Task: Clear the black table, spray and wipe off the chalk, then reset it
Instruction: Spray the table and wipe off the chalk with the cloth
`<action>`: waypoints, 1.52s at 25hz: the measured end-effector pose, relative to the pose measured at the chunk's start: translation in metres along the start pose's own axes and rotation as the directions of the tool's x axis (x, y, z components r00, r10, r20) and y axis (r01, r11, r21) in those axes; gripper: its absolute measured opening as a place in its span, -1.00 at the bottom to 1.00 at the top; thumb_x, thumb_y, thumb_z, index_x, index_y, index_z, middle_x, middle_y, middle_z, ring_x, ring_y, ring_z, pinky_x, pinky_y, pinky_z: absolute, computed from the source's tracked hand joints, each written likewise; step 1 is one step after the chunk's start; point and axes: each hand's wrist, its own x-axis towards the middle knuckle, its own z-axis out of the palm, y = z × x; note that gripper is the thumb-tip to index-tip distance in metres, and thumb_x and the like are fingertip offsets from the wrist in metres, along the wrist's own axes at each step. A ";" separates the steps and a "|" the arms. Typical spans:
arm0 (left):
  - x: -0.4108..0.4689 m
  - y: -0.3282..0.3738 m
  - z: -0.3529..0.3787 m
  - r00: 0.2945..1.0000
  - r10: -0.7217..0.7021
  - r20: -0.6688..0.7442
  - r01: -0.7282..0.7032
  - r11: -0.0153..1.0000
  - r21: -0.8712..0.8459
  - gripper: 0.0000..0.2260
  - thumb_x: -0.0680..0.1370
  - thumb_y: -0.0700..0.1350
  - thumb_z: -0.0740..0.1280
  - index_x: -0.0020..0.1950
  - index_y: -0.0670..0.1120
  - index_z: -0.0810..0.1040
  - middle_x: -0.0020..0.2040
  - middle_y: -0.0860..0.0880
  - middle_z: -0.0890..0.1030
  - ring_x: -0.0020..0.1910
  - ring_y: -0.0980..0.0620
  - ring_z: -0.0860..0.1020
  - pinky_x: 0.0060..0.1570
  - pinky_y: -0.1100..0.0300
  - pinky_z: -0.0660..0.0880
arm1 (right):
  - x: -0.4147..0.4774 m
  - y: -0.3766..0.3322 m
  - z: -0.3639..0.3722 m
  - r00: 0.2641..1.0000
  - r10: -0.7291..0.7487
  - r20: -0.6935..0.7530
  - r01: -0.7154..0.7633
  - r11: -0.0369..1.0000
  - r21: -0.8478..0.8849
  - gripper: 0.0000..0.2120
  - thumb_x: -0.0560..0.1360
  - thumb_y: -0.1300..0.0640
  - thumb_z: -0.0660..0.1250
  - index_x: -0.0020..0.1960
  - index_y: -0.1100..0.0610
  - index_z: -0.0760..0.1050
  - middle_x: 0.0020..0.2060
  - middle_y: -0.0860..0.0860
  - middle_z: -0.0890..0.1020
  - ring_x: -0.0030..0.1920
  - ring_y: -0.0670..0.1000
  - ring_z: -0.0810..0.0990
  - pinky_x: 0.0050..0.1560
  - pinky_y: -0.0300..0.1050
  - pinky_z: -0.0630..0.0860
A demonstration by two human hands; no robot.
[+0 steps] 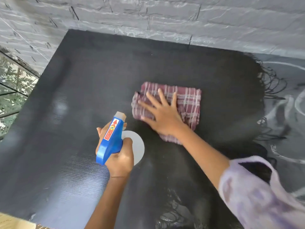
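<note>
Your left hand (119,156) was curled round the neck of the white plastic spray bottle with the blue trigger head (112,139). You held it upright above the black table (82,80), its pale nozzle pointing away from you. A red label with an arrow ran along the top of the blue head, and the bottle's round white body showed just to the right of your knuckles.

Your right hand (162,115) lay flat with its fingers spread, pressing down on the folded maroon cloth with pale plaid stripes (186,103). The cloth sat on the table under that palm, reaching out beyond your fingertips and to their right. The two hands were apart, the right one farther from you and to the right of the bottle.

White chalk marks (288,104) covered the table well to the right of your right hand, with a ragged, scratchy edge where they met the darker wiped surface. The table under and to the left of both hands looked dark, with faint hazy patches.

Your loose lilac patterned sleeve (257,195) hung blurred at the right forearm. A grey stone-brick wall (165,17) stood beyond your fingertips, behind the table.
</note>
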 end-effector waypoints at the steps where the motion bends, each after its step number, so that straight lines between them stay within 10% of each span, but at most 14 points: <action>1: 0.000 -0.005 -0.001 0.997 -0.070 -0.011 0.071 0.994 0.082 -0.74 0.44 -0.04 0.34 -0.45 0.07 0.43 -0.46 0.07 0.41 -0.50 0.38 0.45 0.23 -0.33 0.35 | -0.032 -0.009 0.006 0.998 -0.060 -0.011 0.060 0.998 -0.019 -0.45 0.52 -0.34 -0.10 0.47 -0.26 -0.05 0.52 -0.08 -0.04 0.49 0.20 -0.19 0.28 0.52 -0.16; 4: 0.000 0.001 -0.002 0.998 -0.002 0.059 -0.004 0.995 0.099 -0.82 0.35 0.08 0.30 -0.44 0.10 0.42 -0.44 0.12 0.41 -0.47 0.39 0.45 0.24 -0.33 0.34 | -0.127 0.015 0.014 0.997 -0.056 -0.047 0.054 0.997 -0.058 -0.44 0.51 -0.33 -0.03 0.47 -0.23 0.03 0.51 -0.06 0.07 0.50 0.16 -0.03 0.31 0.49 0.00; 11: 0.007 -0.004 0.000 0.964 0.262 0.039 -0.258 0.962 -0.091 -0.78 0.27 0.00 0.22 -0.29 0.36 0.51 -0.32 0.36 0.54 -0.21 0.00 0.48 0.24 -0.36 0.34 | -0.084 0.110 -0.007 0.838 0.545 -0.013 -0.542 0.835 0.097 -0.45 0.52 -0.33 -0.12 0.48 -0.23 0.01 0.53 -0.05 -0.07 0.50 0.15 -0.18 0.33 0.47 -0.17; 19: -0.035 -0.008 -0.036 0.985 0.154 0.081 -0.154 0.988 -0.008 -0.71 0.25 -0.09 0.25 -0.39 0.37 0.47 -0.39 0.38 0.51 -0.33 0.30 0.48 -0.07 0.14 0.42 | -0.235 -0.035 0.038 0.991 -0.127 -0.039 0.125 0.990 -0.060 -0.45 0.51 -0.32 -0.01 0.47 -0.24 0.06 0.51 -0.06 0.06 0.50 0.18 -0.06 0.33 0.48 -0.12; 27: -0.093 -0.053 -0.096 0.991 0.137 -0.007 -0.137 0.989 -0.049 -0.89 0.27 -0.10 0.25 -0.23 0.05 0.43 -0.32 0.13 0.46 -0.33 0.14 0.45 -0.17 0.24 0.38 | -0.232 0.020 0.030 0.862 0.506 -0.002 -0.505 0.860 0.078 -0.45 0.53 -0.33 -0.17 0.48 -0.23 -0.05 0.53 -0.06 -0.10 0.49 0.17 -0.21 0.31 0.48 -0.23; 34: -0.106 -0.052 -0.108 0.987 0.144 0.076 -0.140 0.988 -0.058 -0.56 0.29 -0.11 0.21 0.09 -0.29 0.52 -0.16 0.06 0.52 -0.22 0.15 0.49 -0.31 0.61 0.34 | -0.325 -0.102 0.059 0.988 -0.152 -0.020 0.152 0.988 -0.031 -0.45 0.51 -0.28 0.01 0.47 -0.22 0.07 0.51 -0.04 0.08 0.50 0.21 -0.06 0.31 0.51 -0.13; 38: -0.107 -0.053 -0.112 0.977 0.153 0.151 -0.147 0.988 -0.053 -0.65 0.37 -0.12 0.25 0.10 -0.22 0.55 -0.04 0.08 0.57 -0.13 0.17 0.52 -0.05 0.33 0.39 | -0.352 -0.044 0.055 0.993 0.114 -0.026 -0.114 0.994 0.002 -0.45 0.50 -0.35 -0.28 0.47 -0.28 -0.11 0.51 -0.11 -0.04 0.50 0.16 -0.12 0.34 0.43 -0.25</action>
